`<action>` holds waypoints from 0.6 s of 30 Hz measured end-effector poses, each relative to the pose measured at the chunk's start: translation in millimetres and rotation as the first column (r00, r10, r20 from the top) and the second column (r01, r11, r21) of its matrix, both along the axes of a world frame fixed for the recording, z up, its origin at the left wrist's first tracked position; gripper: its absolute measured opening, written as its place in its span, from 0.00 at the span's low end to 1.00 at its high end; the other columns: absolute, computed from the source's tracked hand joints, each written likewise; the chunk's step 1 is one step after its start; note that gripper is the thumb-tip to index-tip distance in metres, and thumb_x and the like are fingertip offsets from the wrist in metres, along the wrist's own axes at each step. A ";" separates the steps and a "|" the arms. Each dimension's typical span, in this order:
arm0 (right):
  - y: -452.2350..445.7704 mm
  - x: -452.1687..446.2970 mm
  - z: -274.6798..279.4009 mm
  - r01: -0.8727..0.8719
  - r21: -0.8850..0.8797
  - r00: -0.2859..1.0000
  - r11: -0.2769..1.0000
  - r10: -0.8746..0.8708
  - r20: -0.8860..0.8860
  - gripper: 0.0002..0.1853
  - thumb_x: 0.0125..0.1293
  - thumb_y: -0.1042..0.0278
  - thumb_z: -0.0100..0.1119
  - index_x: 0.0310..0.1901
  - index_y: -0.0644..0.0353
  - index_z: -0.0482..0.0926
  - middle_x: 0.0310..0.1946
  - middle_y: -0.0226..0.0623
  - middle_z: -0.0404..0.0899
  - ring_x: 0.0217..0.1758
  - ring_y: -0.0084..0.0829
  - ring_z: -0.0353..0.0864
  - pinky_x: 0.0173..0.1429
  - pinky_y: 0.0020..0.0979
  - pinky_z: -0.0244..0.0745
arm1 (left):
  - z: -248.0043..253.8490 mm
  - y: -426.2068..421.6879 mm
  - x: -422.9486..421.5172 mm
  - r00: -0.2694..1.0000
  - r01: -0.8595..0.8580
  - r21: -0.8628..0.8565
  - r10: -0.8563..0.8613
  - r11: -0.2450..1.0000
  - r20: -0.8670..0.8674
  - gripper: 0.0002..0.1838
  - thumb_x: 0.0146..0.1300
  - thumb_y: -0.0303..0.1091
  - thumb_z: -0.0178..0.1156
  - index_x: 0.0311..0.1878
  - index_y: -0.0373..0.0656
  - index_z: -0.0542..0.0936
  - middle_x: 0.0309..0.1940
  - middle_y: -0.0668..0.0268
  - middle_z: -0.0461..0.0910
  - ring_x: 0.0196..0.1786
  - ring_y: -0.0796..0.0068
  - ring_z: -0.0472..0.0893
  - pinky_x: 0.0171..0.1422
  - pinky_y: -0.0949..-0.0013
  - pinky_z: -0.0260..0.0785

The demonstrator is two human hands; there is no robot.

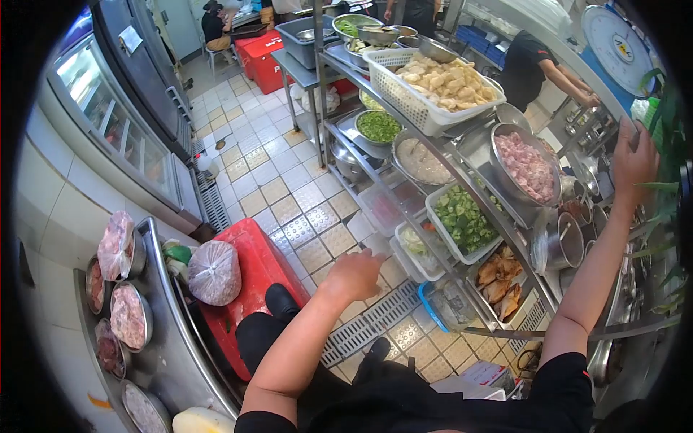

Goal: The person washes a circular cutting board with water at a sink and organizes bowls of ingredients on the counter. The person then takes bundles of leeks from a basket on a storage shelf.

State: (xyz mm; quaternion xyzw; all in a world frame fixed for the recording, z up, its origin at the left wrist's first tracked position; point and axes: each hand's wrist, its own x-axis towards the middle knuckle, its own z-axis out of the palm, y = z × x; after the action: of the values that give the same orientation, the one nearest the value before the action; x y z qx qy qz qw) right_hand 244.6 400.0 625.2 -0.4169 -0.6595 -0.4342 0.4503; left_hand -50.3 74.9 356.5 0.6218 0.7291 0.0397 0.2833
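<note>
My left hand (354, 278) hangs over the tiled floor, its fingers apart and nothing in it. Far to the right, my right hand (635, 162) is raised beside green leaves (660, 123), below a blue dial scale (617, 50). Its fingers are bent, and what they grip is too small to make out. Left of it a metal bowl of raw pink meat (525, 166) rests on the rack, with a white basket of pale pieces (447, 83) behind. A steel pot (564, 242) stands near my right forearm.
Lower shelves hold tubs of cut green vegetables (462, 220) and a tray of browned meat (498, 285). A bagged item (214, 273) sits on a red box (263, 252). Bowls of meat (130, 316) line the left counter. Another person (530, 68) works behind the rack.
</note>
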 end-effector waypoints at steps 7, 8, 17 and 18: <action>-11.6 -8.2 1.3 0.001 -0.018 1.000 1.000 -0.001 -0.015 0.25 0.69 0.40 0.55 0.48 0.56 0.82 0.39 0.39 0.83 0.44 0.44 0.80 0.49 0.43 0.74 | 7.1 0.0 -0.5 0.999 -0.031 -0.026 0.031 0.999 0.017 0.36 0.55 0.44 0.70 0.66 0.44 0.70 0.58 0.51 0.76 0.59 0.49 0.78 0.63 0.54 0.70; -12.8 -9.3 1.1 0.008 -0.029 1.000 1.000 -0.009 -0.030 0.24 0.69 0.41 0.55 0.48 0.56 0.82 0.39 0.39 0.83 0.44 0.43 0.80 0.48 0.43 0.74 | 8.2 -0.2 -0.8 0.999 -0.039 -0.030 0.040 0.999 0.015 0.36 0.55 0.44 0.70 0.66 0.44 0.70 0.57 0.51 0.76 0.58 0.49 0.78 0.63 0.54 0.70; -17.5 -13.4 0.7 -0.037 -0.005 0.998 0.999 0.037 -0.046 0.21 0.68 0.43 0.57 0.45 0.55 0.83 0.38 0.38 0.83 0.44 0.43 0.80 0.47 0.43 0.75 | 9.9 0.3 -1.7 1.000 -0.018 -0.016 0.018 1.000 0.009 0.36 0.54 0.44 0.70 0.65 0.43 0.71 0.56 0.50 0.77 0.58 0.49 0.78 0.62 0.54 0.70; -16.6 -13.2 0.4 -0.020 -0.003 0.999 1.000 0.020 -0.048 0.21 0.68 0.43 0.57 0.45 0.55 0.83 0.38 0.38 0.83 0.44 0.43 0.80 0.47 0.43 0.75 | 8.9 0.5 -1.8 1.000 -0.001 -0.014 0.001 1.000 0.006 0.36 0.54 0.44 0.70 0.65 0.43 0.71 0.56 0.50 0.77 0.58 0.49 0.78 0.62 0.54 0.70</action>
State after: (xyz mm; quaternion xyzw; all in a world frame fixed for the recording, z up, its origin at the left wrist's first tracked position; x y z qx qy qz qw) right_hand 231.4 383.4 625.5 -0.4216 -0.6533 -0.4182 0.4697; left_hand -52.1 75.4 365.5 0.6194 0.7287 0.0366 0.2898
